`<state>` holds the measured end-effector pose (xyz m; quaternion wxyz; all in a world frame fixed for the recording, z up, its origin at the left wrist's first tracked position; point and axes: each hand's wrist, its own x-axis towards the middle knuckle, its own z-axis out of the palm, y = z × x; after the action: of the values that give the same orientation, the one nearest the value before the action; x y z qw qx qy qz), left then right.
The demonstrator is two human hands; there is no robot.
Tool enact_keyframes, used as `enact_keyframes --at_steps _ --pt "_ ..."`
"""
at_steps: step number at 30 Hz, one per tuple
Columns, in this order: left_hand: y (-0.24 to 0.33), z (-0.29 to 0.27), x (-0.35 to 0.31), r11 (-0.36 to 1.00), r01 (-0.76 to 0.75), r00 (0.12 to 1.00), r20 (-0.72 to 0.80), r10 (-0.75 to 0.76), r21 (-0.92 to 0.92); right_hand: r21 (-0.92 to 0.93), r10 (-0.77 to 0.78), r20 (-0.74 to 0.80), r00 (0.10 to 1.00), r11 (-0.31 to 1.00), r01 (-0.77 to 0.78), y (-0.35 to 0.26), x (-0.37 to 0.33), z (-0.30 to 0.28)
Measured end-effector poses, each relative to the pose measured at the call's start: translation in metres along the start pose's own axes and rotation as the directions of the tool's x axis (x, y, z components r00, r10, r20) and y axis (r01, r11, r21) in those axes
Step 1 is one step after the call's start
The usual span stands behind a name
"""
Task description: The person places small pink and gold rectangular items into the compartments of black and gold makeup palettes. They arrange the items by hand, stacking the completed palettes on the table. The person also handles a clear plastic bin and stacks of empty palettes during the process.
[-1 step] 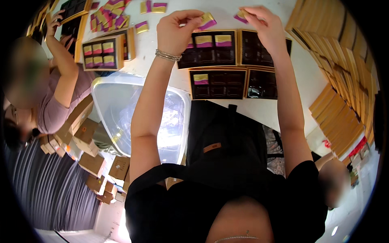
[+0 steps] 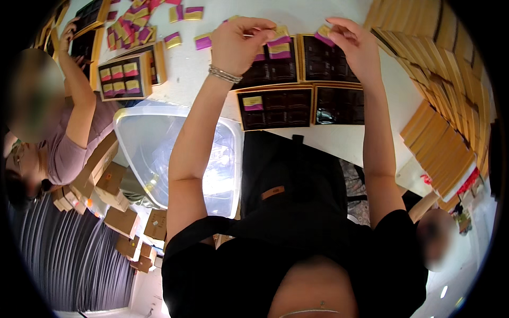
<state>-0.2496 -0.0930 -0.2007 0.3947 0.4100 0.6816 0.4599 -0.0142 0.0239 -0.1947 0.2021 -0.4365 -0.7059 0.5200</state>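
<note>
My left hand [image 2: 236,45] pinches a small gold-and-purple packet [image 2: 278,35] at the far edge of the upper left black compartment tray [image 2: 268,74]. More such packets lie in that tray's far row, partly hidden by this hand. My right hand [image 2: 358,47] is closed on another gold-and-purple packet [image 2: 323,36], over the far edge of the upper right tray [image 2: 321,69]; its other compartments that show hold no packets. Nearer me, the lower left tray [image 2: 281,108] has one packet [image 2: 253,103] in its far left compartment. Beside it sits the lower right tray [image 2: 339,106], dark and shiny.
Loose packets [image 2: 130,26] are heaped at the far left. A filled tray [image 2: 123,79] stands left of mine, above a clear plastic bin [image 2: 231,124]. Stacked wood-coloured boxes [image 2: 437,143] line the right. A co-worker's arm [image 2: 82,106] reaches in at left.
Both hands have come nearer, bringing their packets from beyond the trays to the upper trays' far edges. The view has shifted slightly, with the table's things now further left.
</note>
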Motion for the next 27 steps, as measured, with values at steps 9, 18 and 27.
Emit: enact_keyframes --at_steps 9,18,27 --pt "0.012 0.093 -0.004 0.838 -0.365 0.929 0.105 0.354 0.405 -0.221 0.012 -0.167 0.986 0.974 -0.049 0.024 -0.043 -0.03" --pt "0.007 0.113 -0.061 0.436 -0.516 0.857 0.432 0.282 0.738 -0.75 -0.254 0.026 0.967 0.635 0.187 0.033 -0.079 0.005" --pt "0.016 0.092 -0.05 0.519 -0.458 0.888 0.345 0.303 0.722 -0.689 -0.377 0.081 0.923 0.648 0.325 0.052 -0.059 -0.009"
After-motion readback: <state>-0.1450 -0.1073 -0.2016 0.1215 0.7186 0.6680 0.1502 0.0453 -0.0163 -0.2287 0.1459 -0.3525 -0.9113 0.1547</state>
